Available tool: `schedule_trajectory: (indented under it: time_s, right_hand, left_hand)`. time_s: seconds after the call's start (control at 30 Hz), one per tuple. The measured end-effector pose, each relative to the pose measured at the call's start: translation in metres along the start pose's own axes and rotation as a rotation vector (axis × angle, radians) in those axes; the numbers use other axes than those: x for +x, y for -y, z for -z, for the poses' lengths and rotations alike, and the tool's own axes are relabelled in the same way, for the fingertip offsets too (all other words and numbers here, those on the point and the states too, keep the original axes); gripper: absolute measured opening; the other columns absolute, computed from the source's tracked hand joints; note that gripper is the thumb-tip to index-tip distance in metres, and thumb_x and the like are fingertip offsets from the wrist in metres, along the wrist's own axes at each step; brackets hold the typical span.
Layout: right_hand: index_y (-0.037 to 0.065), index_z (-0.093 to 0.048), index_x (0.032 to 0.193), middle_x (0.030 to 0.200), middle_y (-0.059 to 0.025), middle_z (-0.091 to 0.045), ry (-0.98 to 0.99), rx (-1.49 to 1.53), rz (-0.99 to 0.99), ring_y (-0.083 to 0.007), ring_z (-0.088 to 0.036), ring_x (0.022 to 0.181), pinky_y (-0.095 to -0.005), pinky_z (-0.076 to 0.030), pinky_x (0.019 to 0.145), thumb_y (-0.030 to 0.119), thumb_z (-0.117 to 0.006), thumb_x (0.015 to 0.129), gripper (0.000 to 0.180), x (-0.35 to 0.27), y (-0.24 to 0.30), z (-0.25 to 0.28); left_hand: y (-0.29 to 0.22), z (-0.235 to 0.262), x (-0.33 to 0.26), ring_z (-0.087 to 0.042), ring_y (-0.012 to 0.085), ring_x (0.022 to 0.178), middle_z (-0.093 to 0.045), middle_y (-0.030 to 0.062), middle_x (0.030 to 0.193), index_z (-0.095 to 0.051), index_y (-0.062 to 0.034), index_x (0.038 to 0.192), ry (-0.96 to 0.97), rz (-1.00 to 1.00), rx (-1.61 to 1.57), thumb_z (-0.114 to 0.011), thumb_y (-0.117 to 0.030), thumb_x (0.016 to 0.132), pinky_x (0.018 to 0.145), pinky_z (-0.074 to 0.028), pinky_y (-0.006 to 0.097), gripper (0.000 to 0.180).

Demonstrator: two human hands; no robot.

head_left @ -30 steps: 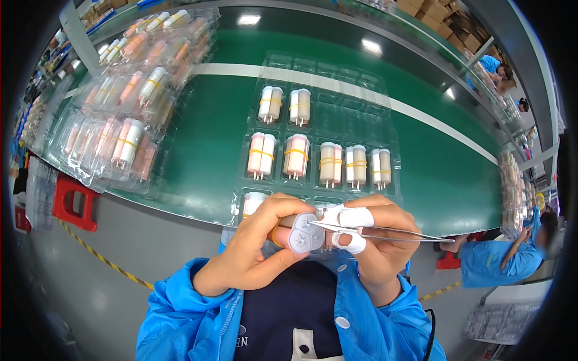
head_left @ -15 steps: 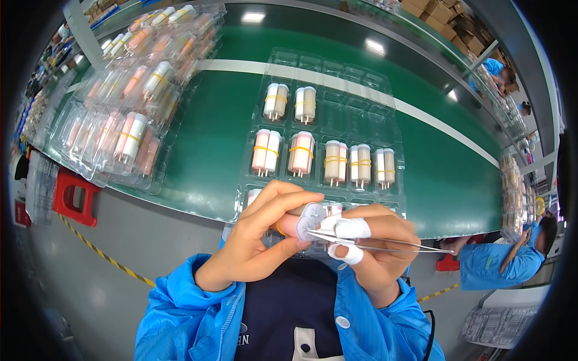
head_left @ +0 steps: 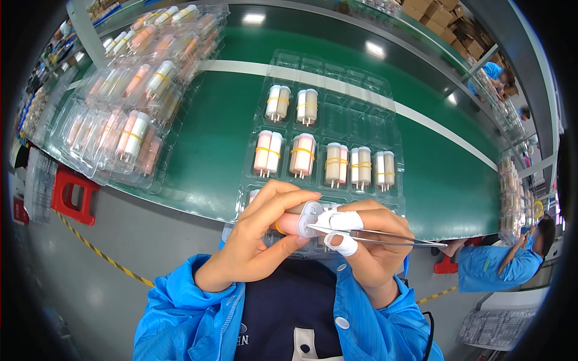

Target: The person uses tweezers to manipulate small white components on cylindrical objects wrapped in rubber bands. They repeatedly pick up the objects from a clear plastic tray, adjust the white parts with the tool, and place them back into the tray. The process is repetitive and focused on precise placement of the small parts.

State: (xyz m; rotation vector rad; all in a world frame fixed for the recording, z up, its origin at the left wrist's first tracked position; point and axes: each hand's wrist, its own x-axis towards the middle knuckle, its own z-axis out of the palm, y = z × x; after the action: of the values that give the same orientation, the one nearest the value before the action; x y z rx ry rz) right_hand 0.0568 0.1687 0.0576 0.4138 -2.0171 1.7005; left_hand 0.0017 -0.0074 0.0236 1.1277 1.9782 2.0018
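Observation:
My left hand (head_left: 256, 231) is wrapped round a banded pair of cylinders (head_left: 290, 224), one pink and one greyish, held sideways at the table's near edge. A pale grey end cap (head_left: 309, 220) on the pair faces my right hand (head_left: 382, 237). White tape covers that hand's thumb and forefinger, which pinch metal tweezers (head_left: 415, 242). The tweezer tips are at the cap; whether they grip anything is too small to tell. Just beyond my hands lies a clear plastic tray (head_left: 376, 123) with several similar cylinder pairs (head_left: 301, 155), yellow-banded, their pins toward me.
Stacked clear trays (head_left: 111, 147) full of cylinder pairs stand on the green tabletop (head_left: 198, 156) at the left. Below the table edge is a red stool (head_left: 73, 195). A person in blue (head_left: 500, 265) sits at the right, near more stacked trays (head_left: 512, 198).
My right hand and the tweezers have shifted slightly left, and the tweezers' rear end has dropped a little. The cap has turned more side-on. My left hand keeps its grip.

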Motion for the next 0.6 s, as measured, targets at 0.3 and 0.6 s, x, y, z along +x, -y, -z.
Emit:
schedule_trajectory:
  time_s: [0.3,0.6]
  right_hand:
    - [-0.002,-0.067,0.092,0.085,-0.0171,-0.068,-0.024,0.017,0.002,-0.0209,-0.068,0.075,-0.028,-0.053,0.063,0.0,-0.073,0.073,0.02,-0.0009,-0.0023,-0.0026]
    - [-0.003,-0.066,0.092,0.084,-0.0165,-0.068,-0.049,0.096,-0.093,-0.0199,-0.067,0.074,-0.0277,-0.053,0.062,0.0,-0.07,0.078,0.015,-0.0043,-0.0023,-0.004]
  left_hand:
    - [-0.0008,0.0005,0.0011,-0.055,0.0256,0.098,-0.054,0.0139,0.107,-0.055,0.0005,0.121,-0.017,-0.008,0.003,-0.067,-0.004,0.078,0.085,-0.043,0.034,0.046]
    - [0.0031,0.0003,-0.0003,-0.055,0.0252,0.096,-0.054,0.0136,0.105,-0.056,0.0007,0.12,-0.036,-0.021,0.018,-0.068,-0.002,0.076,0.084,-0.043,0.033,0.045]
